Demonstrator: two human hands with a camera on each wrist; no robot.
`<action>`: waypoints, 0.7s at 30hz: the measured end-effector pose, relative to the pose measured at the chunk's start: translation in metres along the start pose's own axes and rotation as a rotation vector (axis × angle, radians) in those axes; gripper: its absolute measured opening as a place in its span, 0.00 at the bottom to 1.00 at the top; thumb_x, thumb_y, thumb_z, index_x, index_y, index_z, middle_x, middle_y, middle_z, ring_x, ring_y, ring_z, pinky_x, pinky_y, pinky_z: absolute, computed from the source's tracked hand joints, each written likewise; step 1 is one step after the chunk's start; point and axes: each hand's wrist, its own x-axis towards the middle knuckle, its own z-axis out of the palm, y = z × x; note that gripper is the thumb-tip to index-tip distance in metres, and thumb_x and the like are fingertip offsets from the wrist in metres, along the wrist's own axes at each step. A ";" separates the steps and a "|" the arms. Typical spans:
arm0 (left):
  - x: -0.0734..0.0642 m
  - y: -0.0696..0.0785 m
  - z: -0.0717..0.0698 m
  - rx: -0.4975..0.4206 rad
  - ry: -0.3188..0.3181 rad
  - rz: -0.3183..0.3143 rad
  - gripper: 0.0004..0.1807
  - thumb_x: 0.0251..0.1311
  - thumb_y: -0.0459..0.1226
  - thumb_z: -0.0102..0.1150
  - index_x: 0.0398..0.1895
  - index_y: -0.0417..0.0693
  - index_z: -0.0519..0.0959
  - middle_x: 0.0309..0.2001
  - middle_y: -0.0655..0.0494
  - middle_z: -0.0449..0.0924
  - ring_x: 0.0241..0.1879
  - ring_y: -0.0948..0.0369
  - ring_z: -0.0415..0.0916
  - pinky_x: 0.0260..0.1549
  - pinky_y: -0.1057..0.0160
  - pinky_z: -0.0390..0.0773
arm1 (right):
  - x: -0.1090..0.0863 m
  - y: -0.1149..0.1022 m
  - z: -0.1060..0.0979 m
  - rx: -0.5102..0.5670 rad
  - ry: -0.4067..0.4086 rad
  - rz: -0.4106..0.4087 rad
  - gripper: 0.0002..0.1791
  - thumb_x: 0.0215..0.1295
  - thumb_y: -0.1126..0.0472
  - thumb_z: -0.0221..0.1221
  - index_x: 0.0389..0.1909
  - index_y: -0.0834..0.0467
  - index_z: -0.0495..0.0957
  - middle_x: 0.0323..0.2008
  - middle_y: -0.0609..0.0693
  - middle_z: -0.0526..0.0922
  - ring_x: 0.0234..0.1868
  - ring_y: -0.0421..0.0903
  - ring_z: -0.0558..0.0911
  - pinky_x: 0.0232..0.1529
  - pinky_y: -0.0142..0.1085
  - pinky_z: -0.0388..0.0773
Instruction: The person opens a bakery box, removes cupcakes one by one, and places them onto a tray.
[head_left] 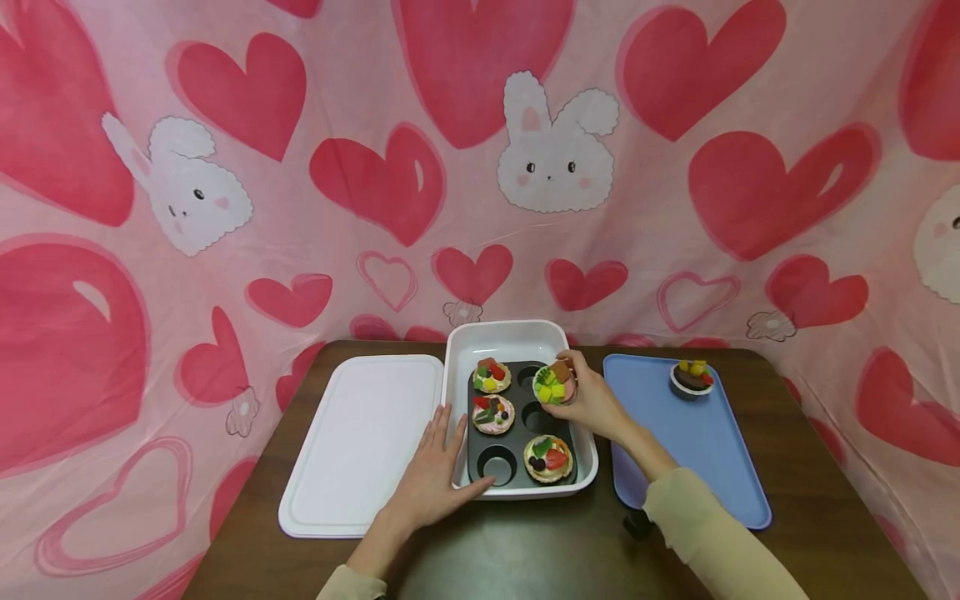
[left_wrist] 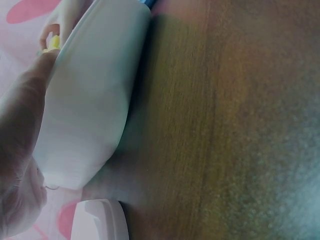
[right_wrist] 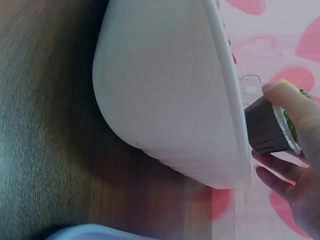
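Observation:
My right hand (head_left: 588, 402) pinches a fruit-topped cupcake (head_left: 552, 385) in a dark fluted cup (right_wrist: 267, 127), held above the right column of a grey muffin tin (head_left: 517, 377). The tin lies inside a deep white container (head_left: 506, 335). My left hand (head_left: 431, 475) rests at the container's near left rim, fingers straight and thumb reaching over the front. Two cupcakes, one with mixed fruit (head_left: 492, 376) and one with pinkish cream (head_left: 492, 414), sit in the tin's left column. Another cupcake with a strawberry (head_left: 548, 458) sits at near right. The near-left cup (head_left: 497, 466) shows its bare bottom.
A blue tray (head_left: 697, 442) on the right carries a chocolate cupcake (head_left: 691, 379) at its far end. A white lid (head_left: 367, 442) lies flat to the left. Behind the brown table (head_left: 517, 550) hangs a pink heart-and-rabbit cloth (head_left: 465, 200). A small black object (head_left: 637, 523) shows by the right sleeve.

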 end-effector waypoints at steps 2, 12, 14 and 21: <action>0.000 0.000 0.000 -0.002 -0.001 0.002 0.63 0.61 0.74 0.62 0.88 0.45 0.59 0.92 0.40 0.41 0.91 0.40 0.39 0.86 0.35 0.56 | -0.001 0.000 -0.002 -0.006 0.009 0.005 0.47 0.53 0.61 0.84 0.70 0.60 0.67 0.55 0.63 0.88 0.49 0.56 0.89 0.55 0.58 0.90; 0.001 0.001 0.001 -0.018 -0.006 -0.017 0.62 0.61 0.75 0.61 0.89 0.50 0.59 0.92 0.42 0.42 0.92 0.41 0.39 0.85 0.34 0.58 | -0.005 0.007 -0.014 0.015 0.030 0.029 0.49 0.54 0.60 0.84 0.74 0.62 0.69 0.61 0.65 0.86 0.56 0.60 0.88 0.61 0.59 0.88; 0.001 0.001 0.001 -0.024 -0.006 -0.016 0.62 0.61 0.75 0.61 0.89 0.50 0.59 0.92 0.41 0.42 0.92 0.41 0.39 0.85 0.34 0.58 | -0.006 0.010 -0.016 0.072 0.041 0.043 0.48 0.55 0.63 0.83 0.73 0.63 0.67 0.62 0.66 0.84 0.58 0.61 0.87 0.61 0.51 0.89; 0.001 0.000 0.001 -0.028 -0.003 -0.011 0.61 0.60 0.75 0.61 0.89 0.51 0.59 0.92 0.41 0.42 0.91 0.41 0.40 0.85 0.33 0.58 | -0.007 0.020 -0.024 0.254 0.117 0.124 0.44 0.59 0.70 0.78 0.72 0.68 0.64 0.66 0.70 0.80 0.59 0.57 0.83 0.54 0.17 0.77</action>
